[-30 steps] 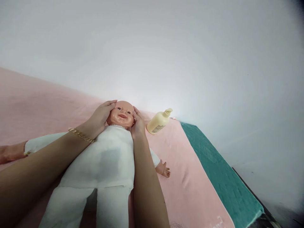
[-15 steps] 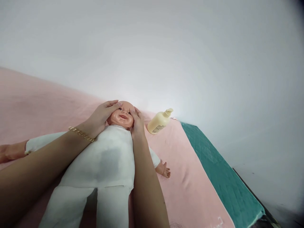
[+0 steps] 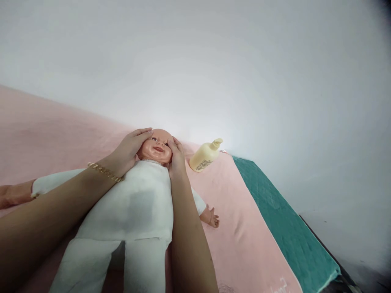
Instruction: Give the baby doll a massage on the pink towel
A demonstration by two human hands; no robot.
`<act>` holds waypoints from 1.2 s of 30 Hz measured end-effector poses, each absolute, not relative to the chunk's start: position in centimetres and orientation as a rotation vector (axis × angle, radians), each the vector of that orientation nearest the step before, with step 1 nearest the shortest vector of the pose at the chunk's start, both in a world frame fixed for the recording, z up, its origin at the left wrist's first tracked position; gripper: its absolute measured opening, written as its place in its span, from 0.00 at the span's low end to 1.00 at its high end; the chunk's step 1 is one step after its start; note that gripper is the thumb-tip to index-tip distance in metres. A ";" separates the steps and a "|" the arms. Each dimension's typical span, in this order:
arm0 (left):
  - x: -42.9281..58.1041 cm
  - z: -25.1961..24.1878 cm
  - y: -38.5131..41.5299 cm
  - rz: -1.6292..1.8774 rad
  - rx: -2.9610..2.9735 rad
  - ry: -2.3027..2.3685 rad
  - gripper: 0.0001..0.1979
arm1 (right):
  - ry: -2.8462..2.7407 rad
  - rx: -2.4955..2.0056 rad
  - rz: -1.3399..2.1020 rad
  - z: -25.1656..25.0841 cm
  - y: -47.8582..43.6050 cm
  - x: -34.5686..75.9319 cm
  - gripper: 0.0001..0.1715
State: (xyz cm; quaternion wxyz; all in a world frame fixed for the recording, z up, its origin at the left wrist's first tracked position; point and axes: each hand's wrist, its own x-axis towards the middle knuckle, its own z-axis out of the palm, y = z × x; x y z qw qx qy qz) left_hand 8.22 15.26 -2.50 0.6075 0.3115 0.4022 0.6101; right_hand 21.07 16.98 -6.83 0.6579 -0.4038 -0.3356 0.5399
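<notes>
A baby doll (image 3: 146, 211) lies face up, with a white cloth body and a smooth plastic head. My left hand (image 3: 130, 144) cups the side of its head at the left of the view, fingers along the scalp and thumb by the brow. On the opposite side my right hand (image 3: 177, 154) curves round the head, its thumb beside the eye. Together the palms hold the head between them. A gold bracelet (image 3: 105, 171) circles my left wrist. The doll's arms stretch out to both sides, and my fingers' undersides are hidden.
A pale yellow pump bottle (image 3: 201, 158) stands right of the doll's head. Pink cloth (image 3: 244, 240) lies under the doll, over a green quilted pad (image 3: 284, 224) showing at the right. The white wall (image 3: 195, 73) rises directly behind.
My left thumb has slid slightly outward from above the doll's eye toward the temple. My right hand, the doll and the bottle look nearly the same.
</notes>
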 end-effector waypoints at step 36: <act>8.4 -2.6 15.8 1.440 0.582 0.934 0.07 | -0.573 -0.922 1.377 -5.2 16.3 20.9 0.17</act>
